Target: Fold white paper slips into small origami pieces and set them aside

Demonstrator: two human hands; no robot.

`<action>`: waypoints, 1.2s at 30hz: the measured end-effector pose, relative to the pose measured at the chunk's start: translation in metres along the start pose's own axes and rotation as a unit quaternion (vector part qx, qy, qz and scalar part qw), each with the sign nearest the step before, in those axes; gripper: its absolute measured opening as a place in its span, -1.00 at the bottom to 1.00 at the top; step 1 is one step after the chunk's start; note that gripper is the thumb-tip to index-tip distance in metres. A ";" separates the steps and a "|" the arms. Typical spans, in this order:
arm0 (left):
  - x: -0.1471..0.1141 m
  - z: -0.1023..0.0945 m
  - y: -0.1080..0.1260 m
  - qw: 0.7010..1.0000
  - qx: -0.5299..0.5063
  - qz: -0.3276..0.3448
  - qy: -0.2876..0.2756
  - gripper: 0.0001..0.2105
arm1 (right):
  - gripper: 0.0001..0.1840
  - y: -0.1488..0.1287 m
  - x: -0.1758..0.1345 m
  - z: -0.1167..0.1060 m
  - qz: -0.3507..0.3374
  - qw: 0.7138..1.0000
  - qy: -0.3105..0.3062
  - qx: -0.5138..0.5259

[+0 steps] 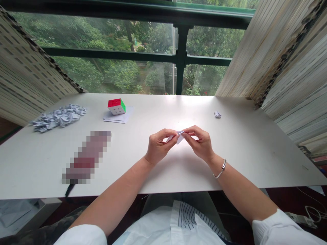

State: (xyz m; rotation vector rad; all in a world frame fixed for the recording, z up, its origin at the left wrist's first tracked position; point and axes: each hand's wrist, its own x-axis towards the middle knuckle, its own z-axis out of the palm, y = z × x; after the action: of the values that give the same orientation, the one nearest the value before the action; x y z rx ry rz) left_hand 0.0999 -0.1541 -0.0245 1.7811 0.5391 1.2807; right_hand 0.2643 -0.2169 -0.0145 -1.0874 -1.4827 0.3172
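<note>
Between my two hands, just over the white table, is a small piece of white paper (180, 139) with a folded upper edge. My left hand (161, 144) pinches its left side between thumb and fingers. On the right side, my right hand (200, 142) pinches the same paper, its thumb and index finger close to the left ones. Part of the paper is hidden behind the fingers.
A pile of folded paper pieces (60, 117) lies at the far left. A puzzle cube (117, 107) rests on white paper sheets (122, 118). Nearer stands a blurred-out long object (87, 156) with a black strap. One crumpled paper piece (217, 115) lies back right, before the window.
</note>
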 end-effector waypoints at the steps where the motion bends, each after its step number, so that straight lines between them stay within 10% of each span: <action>1: 0.000 0.000 0.001 1.000 -0.007 -0.010 -0.001 -0.93 | -0.91 0.000 0.000 0.000 0.002 1.000 -0.002 0.000; 36: 0.013 -0.001 -0.003 0.931 -0.213 -0.295 0.024 -0.78 | -0.60 0.009 0.005 0.001 0.285 0.938 -0.079 0.182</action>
State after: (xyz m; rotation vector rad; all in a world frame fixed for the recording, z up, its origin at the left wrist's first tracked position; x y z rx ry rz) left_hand 0.1040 -0.1424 -0.0199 1.1094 0.6957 0.9245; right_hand 0.2684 -0.2079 -0.0183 -1.1849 -1.1523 1.0665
